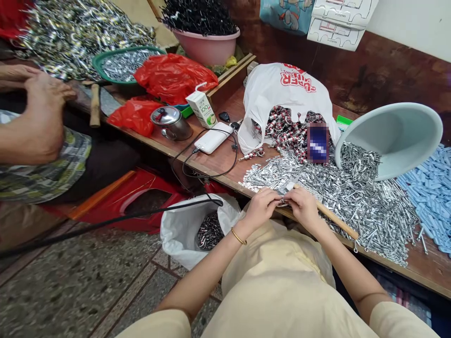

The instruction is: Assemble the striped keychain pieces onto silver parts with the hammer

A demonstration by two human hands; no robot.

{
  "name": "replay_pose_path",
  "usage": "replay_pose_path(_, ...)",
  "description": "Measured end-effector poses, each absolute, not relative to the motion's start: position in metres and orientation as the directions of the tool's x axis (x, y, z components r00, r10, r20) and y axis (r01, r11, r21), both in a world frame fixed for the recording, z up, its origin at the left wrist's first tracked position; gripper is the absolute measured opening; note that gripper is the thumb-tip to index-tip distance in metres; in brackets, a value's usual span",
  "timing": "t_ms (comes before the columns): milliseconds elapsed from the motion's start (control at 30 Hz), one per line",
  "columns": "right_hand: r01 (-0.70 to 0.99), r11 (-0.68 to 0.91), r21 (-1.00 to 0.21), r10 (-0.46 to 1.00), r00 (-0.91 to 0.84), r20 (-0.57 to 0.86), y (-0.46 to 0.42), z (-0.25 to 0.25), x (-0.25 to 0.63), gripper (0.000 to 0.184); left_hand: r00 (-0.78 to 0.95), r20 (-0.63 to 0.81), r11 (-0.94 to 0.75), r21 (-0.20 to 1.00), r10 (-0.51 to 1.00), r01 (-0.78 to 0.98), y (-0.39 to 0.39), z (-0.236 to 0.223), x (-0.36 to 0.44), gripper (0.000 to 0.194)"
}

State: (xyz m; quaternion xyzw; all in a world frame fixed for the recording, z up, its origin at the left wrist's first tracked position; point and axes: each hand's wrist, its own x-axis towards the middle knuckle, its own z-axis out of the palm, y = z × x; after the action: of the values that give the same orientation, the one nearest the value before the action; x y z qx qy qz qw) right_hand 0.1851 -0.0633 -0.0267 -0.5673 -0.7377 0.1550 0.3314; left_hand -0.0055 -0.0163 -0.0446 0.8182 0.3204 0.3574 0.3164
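Note:
My left hand and my right hand meet at the table's front edge, fingertips pinched close together. Between them shows a small metal piece, partly hidden by the fingers and too small to name exactly. Just beyond my right hand lies a tool with a wooden handle, its flat pale head near my fingers. Both hands are at the near edge of a spread heap of small silvery metal parts. Behind the heap, red-and-silver pieces with rings spill from a white plastic bag.
A tipped grey basin and light-blue strips are on the right. A power bank, metal mug and drink carton stand left. Below hangs a white sack; a black cable crosses. Another person's arm is at left.

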Motion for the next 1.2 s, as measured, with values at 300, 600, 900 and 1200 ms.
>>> replay_pose_path(300, 0.492, 0.182, -0.851, 0.963, 0.084, 0.254, -0.081, -0.024, 0.179, 0.011, 0.438, 0.340, -0.460, 0.864, 0.832, 0.204, -0.027, -0.025, -0.003, 0.015)
replay_pose_path(600, 0.461, 0.320, -0.828, 0.943, -0.067, 0.327, -0.082, 0.000, 0.185, 0.011, 0.746, 0.307, -0.714, 0.629, 0.591, 0.307, -0.018, 0.010, -0.020, 0.030)
replay_pose_path(900, 0.190, 0.232, -0.954, 0.924, 0.263, 0.277, -0.091, -0.007, 0.165, 0.012, 0.387, 0.548, -0.638, 0.754, 0.742, 0.155, -0.040, -0.005, 0.003, 0.014)
replay_pose_path(1200, 0.740, -0.166, -0.652, 0.880, 0.409, 0.240, -0.068, -0.009, 0.282, 0.020, 0.314, 0.066, -0.122, 0.979, 0.947, 0.162, -0.036, -0.037, -0.003, 0.021)
